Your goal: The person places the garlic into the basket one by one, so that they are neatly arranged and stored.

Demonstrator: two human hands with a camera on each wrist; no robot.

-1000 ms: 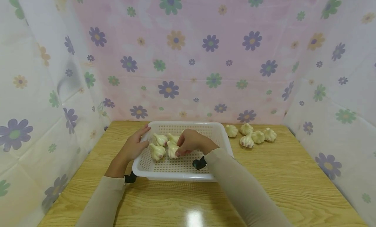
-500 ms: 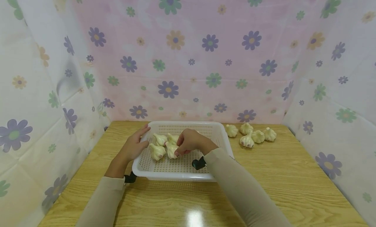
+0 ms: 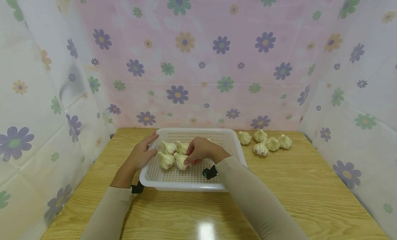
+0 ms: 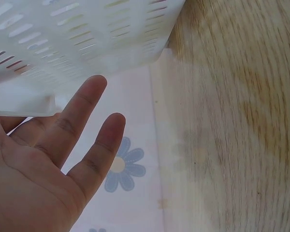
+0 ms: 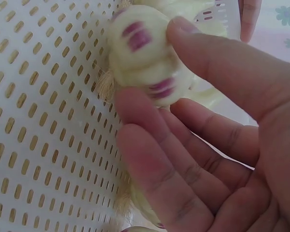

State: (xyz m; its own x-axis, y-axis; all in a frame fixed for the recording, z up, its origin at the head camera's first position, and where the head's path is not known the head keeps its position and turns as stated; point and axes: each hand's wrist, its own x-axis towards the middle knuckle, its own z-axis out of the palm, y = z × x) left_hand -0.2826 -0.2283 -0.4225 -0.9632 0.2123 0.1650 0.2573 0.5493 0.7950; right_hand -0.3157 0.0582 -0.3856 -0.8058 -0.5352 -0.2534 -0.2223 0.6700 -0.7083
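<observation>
My right hand (image 3: 201,151) reaches into a white plastic basket (image 3: 192,189) and pinches a garlic bulb (image 3: 180,161) between thumb and fingers, close over the slotted floor. In the right wrist view, purple marks and a tuft of roots show on this garlic bulb (image 5: 142,53). Beside it in the basket lie more bulbs, among them a front-left garlic bulb (image 3: 166,160) and a back-left garlic bulb (image 3: 169,147). My left hand (image 3: 141,155) holds the basket's left rim, thumb over the edge. Its outer two fingers stretch straight outside the wall in the left wrist view.
Several loose garlic bulbs (image 3: 272,144) sit on the wooden table (image 3: 294,185) right of the basket. Flower-printed curtains (image 3: 198,60) enclose the back and both sides. A dark wrist-camera mount (image 3: 211,172) hangs under the right wrist, over the basket.
The garlic bulb in my right hand has turned slightly, its stem end shifting left toward the front-left bulb. My left hand stays on the rim.
</observation>
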